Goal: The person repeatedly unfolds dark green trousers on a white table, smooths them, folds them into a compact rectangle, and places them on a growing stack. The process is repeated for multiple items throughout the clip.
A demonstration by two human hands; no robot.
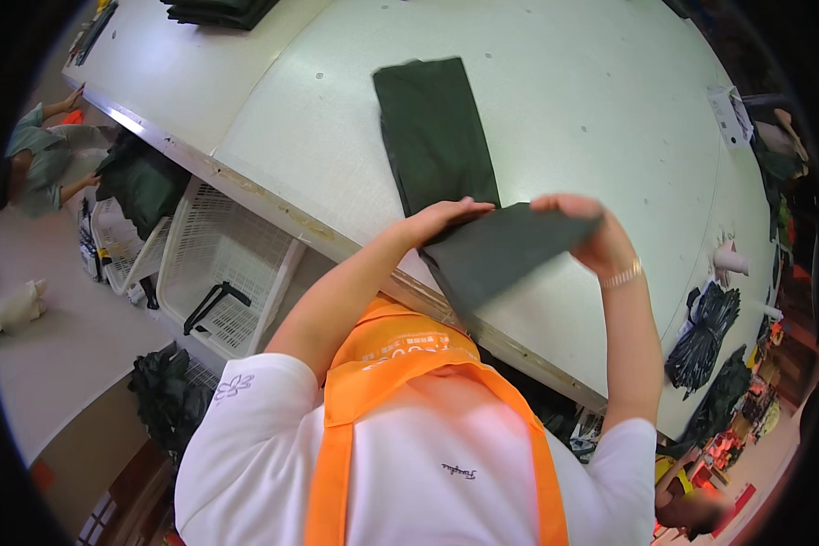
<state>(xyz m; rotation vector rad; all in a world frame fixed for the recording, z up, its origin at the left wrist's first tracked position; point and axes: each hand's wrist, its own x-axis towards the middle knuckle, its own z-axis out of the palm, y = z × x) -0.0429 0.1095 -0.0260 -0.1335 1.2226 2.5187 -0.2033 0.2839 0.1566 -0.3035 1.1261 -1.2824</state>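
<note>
A dark green garment (437, 127), folded into a long strip, lies on the pale table; its kind cannot be told. Its near part (505, 259) is bent sideways toward the right and hangs partly over the front edge, blurred along its lower side. My left hand (452, 217) rests with outstretched fingers on the garment at the bend. With curled fingers, my right hand (593, 232) grips the right end of the near part and holds it raised off the table. That hand is slightly blurred.
White plastic baskets (237, 255) stand left below the table edge, one with dark green cloth (146, 187). More folded dark cloth (218, 9) lies far left on the table. A bundle of black strips (702, 337) and a white spool (731, 261) are at right. Another person (41, 155) works at far left.
</note>
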